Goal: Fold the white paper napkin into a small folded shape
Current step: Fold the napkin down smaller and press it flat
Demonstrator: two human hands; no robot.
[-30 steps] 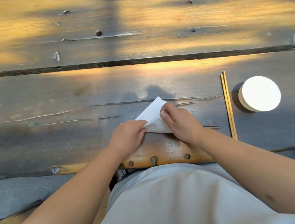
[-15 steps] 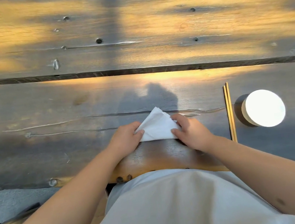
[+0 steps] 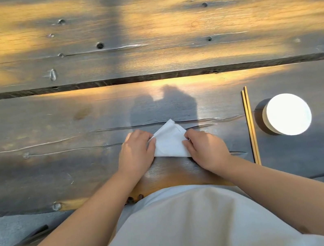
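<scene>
Napkin (image 3: 169, 143) lies folded into a rough triangle on the surface (image 3: 56, 162), close to its near edge and right in front of us, its point aimed away from us and its long edge toward our body. A narrow flap shows along its upper right side.

Going from the left: the surface is made of dark, worn wooden planks with knots, cracks and patches of warm light, and a dark gap (image 3: 149, 77) runs across between two planks farther out. Our left hand (image 3: 136, 153) rests on the napkin's left side, fingers curled down, fingertips pressing the paper's edge flat rather than wrapping around it. Our right hand (image 3: 206, 149) sits on the right side in the same way, fingers bent, thumb and fingertips pinching and pressing the right corner against the wood. Both hands touch the napkin, with the white paper showing between them. Their shadows fall on the wood just beyond the point.

To the right of our right hand, a pair of chopsticks (image 3: 250, 125) lies side by side, running away from us. Just beside them, farther right, stands a round white cup (image 3: 287, 114), bright in the light, apart from the napkin.
</scene>
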